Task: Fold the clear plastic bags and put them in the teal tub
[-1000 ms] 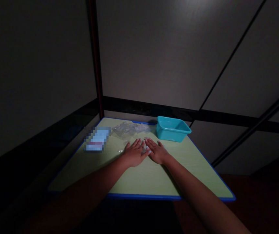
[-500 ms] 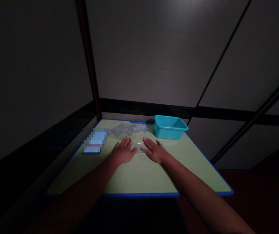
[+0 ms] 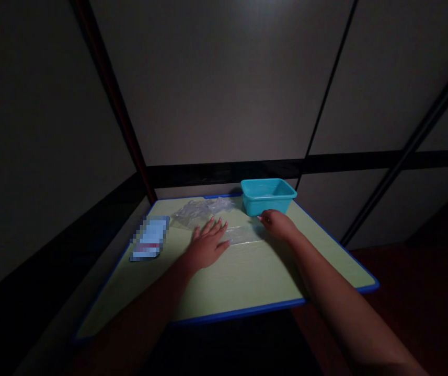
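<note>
A clear plastic strip or folded bag lies flat across the middle of the pale green table. My left hand rests with spread fingers on its left end. At the other end, my right hand has its fingers curled together just in front of the turquoise basket; whether they pinch the plastic's edge is too small to tell. Behind my left hand lies crumpled clear plastic.
The turquoise basket stands at the table's back right. A phone-like object, blurred by pixels, lies near the left edge. Dark-trimmed panels rise behind the table.
My right hand has lifted off the plastic's middle and moved right, its fingers now closed, uncovering more of the strip. My left hand stays flat. The view has tilted.
</note>
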Demonstrator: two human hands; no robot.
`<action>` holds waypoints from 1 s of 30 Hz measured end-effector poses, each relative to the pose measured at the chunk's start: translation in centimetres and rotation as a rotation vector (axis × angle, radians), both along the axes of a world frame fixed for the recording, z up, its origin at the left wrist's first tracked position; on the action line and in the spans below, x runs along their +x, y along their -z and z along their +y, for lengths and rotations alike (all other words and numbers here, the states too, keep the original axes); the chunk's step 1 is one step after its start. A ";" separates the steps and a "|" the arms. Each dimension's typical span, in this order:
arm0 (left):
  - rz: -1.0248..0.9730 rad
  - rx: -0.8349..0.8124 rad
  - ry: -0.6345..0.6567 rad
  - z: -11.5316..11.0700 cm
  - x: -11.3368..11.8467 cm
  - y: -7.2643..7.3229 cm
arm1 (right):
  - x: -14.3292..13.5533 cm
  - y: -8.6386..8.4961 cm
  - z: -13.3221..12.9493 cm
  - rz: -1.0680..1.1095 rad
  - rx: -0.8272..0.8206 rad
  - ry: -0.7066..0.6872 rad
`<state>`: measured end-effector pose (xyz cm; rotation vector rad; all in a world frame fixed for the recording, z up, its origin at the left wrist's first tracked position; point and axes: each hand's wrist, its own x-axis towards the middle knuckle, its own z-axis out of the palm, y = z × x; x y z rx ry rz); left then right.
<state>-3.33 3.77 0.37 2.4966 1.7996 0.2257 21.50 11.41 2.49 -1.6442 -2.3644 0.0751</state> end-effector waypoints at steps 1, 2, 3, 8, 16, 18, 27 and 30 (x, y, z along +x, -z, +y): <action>0.006 -0.009 0.038 0.0 0.1 0.1 | 0.2 0.1 0.3 -0.003 -0.005 0.036; 0.011 -0.020 0.071 0.0 0.3 0.1 | 0.3 0.4 0.5 -0.001 -0.012 0.063; 0.014 -0.030 0.099 0.0 0.4 0.1 | 0.3 0.6 0.8 0.005 -0.023 0.084; 0.036 -0.084 0.160 0.1 0.9 0.1 | -0.5 2.0 1.2 0.047 -0.071 0.144; 0.051 -0.156 0.102 0.3 0.3 0.3 | -1.8 1.5 0.4 -0.006 -0.089 0.118; 0.046 -0.168 0.111 0.2 0.0 0.2 | -1.8 1.3 0.2 -0.024 -0.114 0.108; 0.048 -0.083 0.052 0.0 0.4 -0.1 | -1.9 1.0 -0.1 -0.035 -0.190 0.085; 0.061 -0.088 0.068 -0.2 0.7 -0.2 | -2.0 0.7 -0.3 -0.042 -0.208 0.073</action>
